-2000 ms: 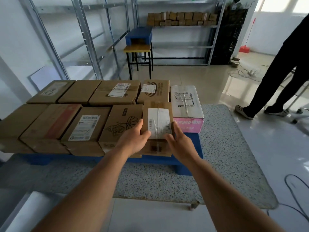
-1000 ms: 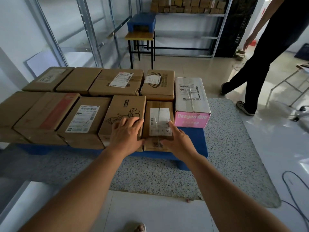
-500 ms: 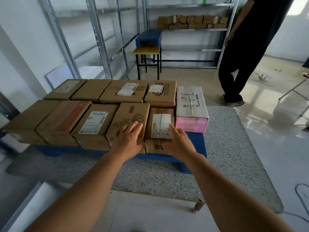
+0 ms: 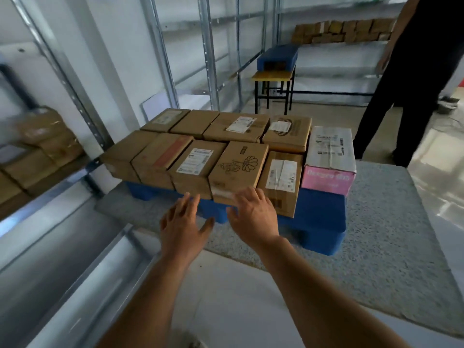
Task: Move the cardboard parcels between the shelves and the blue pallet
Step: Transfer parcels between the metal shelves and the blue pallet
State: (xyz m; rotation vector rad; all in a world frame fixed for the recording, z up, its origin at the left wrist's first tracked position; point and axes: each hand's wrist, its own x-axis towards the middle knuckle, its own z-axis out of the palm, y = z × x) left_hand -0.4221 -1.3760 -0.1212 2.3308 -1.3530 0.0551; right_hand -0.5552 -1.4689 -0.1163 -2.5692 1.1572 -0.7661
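Several cardboard parcels sit in two rows on the blue pallet (image 4: pixel 319 217). In the front row a narrow parcel with a white label (image 4: pixel 282 180) stands between a flower-printed parcel (image 4: pixel 238 169) and a pink-and-white box (image 4: pixel 330 156). My left hand (image 4: pixel 184 224) hovers in front of the pallet's near edge, fingers spread, holding nothing. My right hand (image 4: pixel 253 214) is also spread and empty, just before the flower-printed parcel's near face. More parcels (image 4: pixel 37 151) lie on a metal shelf at the left.
A grey speckled mat (image 4: pixel 376 259) lies under the pallet. Metal shelving uprights (image 4: pixel 160 54) stand at left and behind. A stool with a blue crate (image 4: pixel 276 61) is at the back. A person in dark clothes (image 4: pixel 411 79) stands at the right. Small boxes (image 4: pixel 344 31) fill a far shelf.
Both hands have let go of the narrow labelled parcel and drawn back from the pallet, now empty. My view has swung left toward the shelf. The person at the right has walked closer.
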